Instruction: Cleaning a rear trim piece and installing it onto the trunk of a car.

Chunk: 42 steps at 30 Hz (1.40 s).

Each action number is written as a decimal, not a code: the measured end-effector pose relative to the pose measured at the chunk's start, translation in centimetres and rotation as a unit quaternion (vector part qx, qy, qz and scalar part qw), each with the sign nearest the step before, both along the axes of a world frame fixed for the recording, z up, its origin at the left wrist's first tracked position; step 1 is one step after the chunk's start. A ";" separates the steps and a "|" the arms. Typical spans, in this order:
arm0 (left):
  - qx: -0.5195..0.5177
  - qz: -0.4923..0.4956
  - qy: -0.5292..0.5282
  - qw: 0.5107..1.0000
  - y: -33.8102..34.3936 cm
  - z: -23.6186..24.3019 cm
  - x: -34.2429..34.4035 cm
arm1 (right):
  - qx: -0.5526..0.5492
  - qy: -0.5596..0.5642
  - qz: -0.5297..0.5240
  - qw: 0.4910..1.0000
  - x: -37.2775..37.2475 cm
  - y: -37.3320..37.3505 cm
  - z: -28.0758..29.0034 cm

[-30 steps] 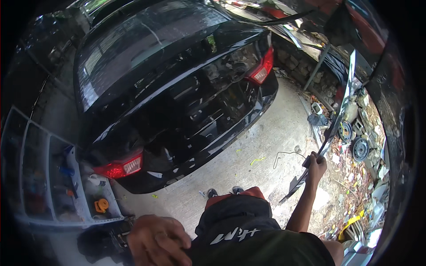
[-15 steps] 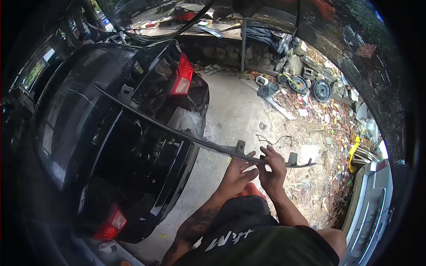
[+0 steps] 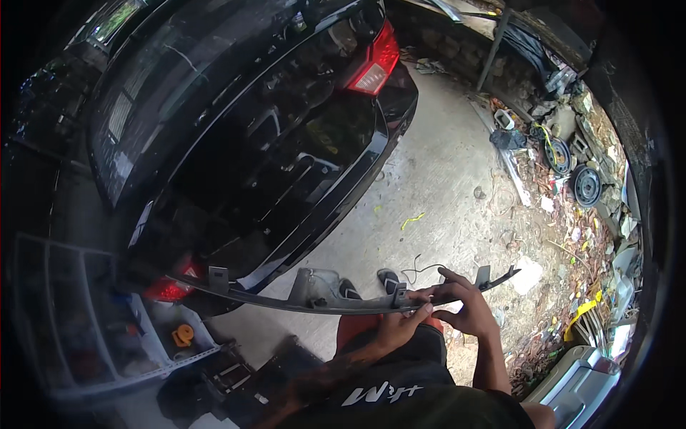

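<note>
A long, thin, dark car trim strip (image 3: 350, 308) with upright mounting tabs stretches crosswise in front of my waist. Its left end reaches toward the car's near tail light. My left hand (image 3: 400, 329) pinches the strip from below, right of its middle. Just beside it, my right hand (image 3: 464, 307) has its fingers curled over the same strip, close to the right end. A wide grey bracket plate (image 3: 313, 286) rises from the strip, left of my hands. Parts of the fingers are hidden behind the strip and each other.
A black car (image 3: 286, 164) with an open rear stands at the left, with red tail lights (image 3: 375, 61). An orange tape roll (image 3: 184, 334) sits in a white bin at lower left. Wheel rims (image 3: 587, 186) and rubble line the right; a silver car panel (image 3: 572, 386) is at lower right.
The trim strip has swung from slanting across the car to lying nearly level before my body. Both hands stay on it. My view has turned, bringing the bin and my feet into sight.
</note>
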State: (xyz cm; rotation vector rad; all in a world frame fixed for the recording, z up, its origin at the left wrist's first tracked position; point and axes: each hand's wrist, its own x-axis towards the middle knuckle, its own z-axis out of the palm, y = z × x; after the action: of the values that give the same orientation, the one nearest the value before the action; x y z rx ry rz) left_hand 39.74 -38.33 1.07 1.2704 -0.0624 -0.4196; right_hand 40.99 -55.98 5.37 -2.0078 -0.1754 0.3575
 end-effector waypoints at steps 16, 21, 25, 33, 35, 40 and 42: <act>0.241 -0.009 0.035 0.970 1.0 -3.4 -11.8 | 0.336 0.624 0.002 0.706 2.3 4.6 -24.6; 0.068 0.187 0.096 0.975 2.5 -6.1 -14.9 | 0.370 0.512 -0.240 0.737 6.1 2.1 -28.9; 0.203 0.231 0.143 0.941 4.6 -4.9 -14.5 | 0.344 0.435 -0.357 0.751 8.4 -7.5 -34.9; 0.046 0.327 0.092 0.940 6.3 -7.7 -16.1 | 0.330 0.411 -0.204 0.825 9.3 -8.3 -28.7; 0.017 0.322 0.068 0.944 6.3 -7.7 -16.6 | 0.387 0.389 -0.141 0.824 10.7 -3.2 -26.5; -0.021 0.404 0.020 0.914 6.1 -5.0 -16.7 | 0.513 0.340 -0.095 0.783 15.6 11.1 -22.0; 0.018 0.422 -0.007 0.906 6.6 -3.6 -16.3 | 0.536 0.324 -0.074 0.777 17.6 14.6 -21.9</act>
State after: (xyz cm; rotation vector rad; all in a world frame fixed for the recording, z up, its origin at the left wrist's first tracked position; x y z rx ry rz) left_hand 23.40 -31.78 -2.54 1.2121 0.4760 0.3410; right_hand 58.61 -41.36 -16.58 -0.6836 0.1947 0.6425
